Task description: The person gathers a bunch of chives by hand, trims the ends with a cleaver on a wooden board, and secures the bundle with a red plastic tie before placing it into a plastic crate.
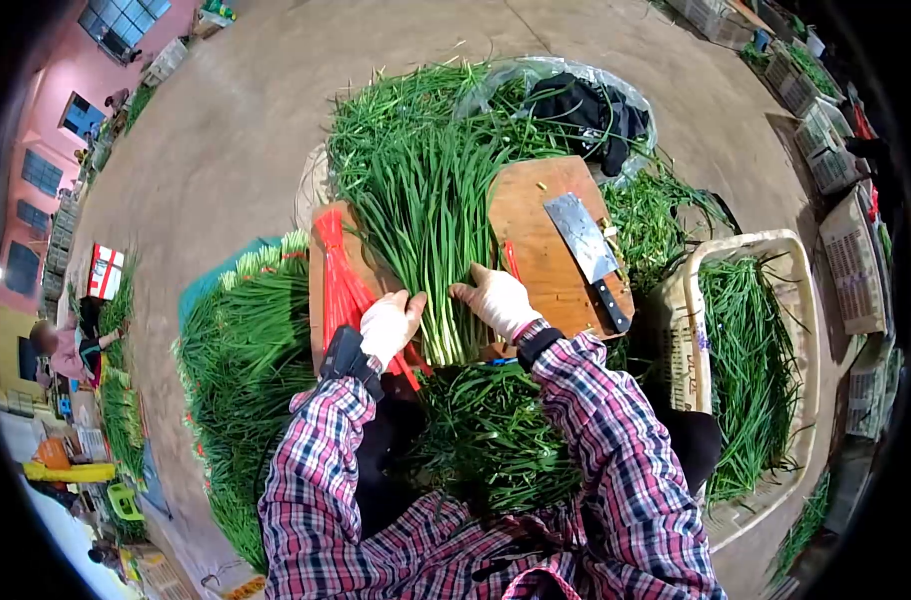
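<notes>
A bunch of garlic chives [431,215] lies lengthwise on a wooden board [551,260], pale stems toward me and green leaves away. My left hand [391,325], in a white fingerless glove, is closed against the left side of the stems. From the right, my right hand [498,300], gloved alike, presses its curled fingers on the same bunch. Beneath my palms, the inner fingers are partly hidden. Red plastic strips [338,265] lie on the board beside my left hand. A cleaver [586,245] with a black handle rests on its right part.
Tied chive bundles [246,350] are piled at the left. A cream plastic basket [698,330] with loose greens stands at my right. Beyond the board are more chives [406,110] and a clear bag [641,105] with dark cloth. Another person [71,345] sits far left.
</notes>
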Tool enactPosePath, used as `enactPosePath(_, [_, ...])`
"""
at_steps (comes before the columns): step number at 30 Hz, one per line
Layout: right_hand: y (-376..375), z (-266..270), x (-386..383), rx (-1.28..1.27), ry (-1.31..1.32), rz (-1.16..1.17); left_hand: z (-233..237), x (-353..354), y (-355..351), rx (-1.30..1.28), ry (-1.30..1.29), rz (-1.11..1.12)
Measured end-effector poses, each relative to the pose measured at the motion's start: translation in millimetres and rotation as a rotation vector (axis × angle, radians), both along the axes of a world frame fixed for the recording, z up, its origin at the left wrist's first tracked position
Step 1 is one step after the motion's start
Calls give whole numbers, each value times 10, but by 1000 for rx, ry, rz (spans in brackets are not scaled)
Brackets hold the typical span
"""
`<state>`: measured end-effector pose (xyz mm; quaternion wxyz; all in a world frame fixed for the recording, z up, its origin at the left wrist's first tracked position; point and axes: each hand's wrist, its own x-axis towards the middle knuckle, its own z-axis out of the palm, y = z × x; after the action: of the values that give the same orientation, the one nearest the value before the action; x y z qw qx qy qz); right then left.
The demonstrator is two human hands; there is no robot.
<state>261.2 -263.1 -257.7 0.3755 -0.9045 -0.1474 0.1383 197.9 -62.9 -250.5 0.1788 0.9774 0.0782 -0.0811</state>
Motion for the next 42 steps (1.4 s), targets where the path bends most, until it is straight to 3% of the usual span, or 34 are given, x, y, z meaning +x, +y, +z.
enactPosePath(4, [-45, 155, 43, -40, 119, 30, -367, -153, 93, 43, -267, 78])
enactPosePath(7, [-68, 105, 40, 5, 148, 11, -317, -159, 71, -175, -348, 163])
enactPosePath(10, [-97, 141, 12, 26, 155, -11, -430, -131, 54, -230, -493, 173])
enactPosePath(14, [-116, -59, -40, 102, 86, -72, -410, -40, -74, -229, -727, 61])
enactPosePath(19, [-97, 131, -90, 12, -39, -18, -223, 124, -268, -19, -734, -347])
enactPosePath(24, [-37, -64, -59, -36, -246, 176, -330, 300, -398, -193, -706, -529])
enactPosePath(32, [-165, 214, 68, -27, 87, 207, -395, 261, -370, -169, -658, -465])
enactPosePath(36, [-290, 221, 258, 184, 155, 123, -395, 254, -363, -182, -701, -439])
enactPosePath(39, [-375, 182, 403, 417, 450, -76, -415, 262, -373, -173, -716, -433])
enactPosePath(40, [-370, -71, 479, 485, 306, -93, -405, 260, -374, -177, -711, -431])
enactPosePath(42, [-330, 163, 542, 607, 505, -228, -398, 245, -349, -185, -698, -434])
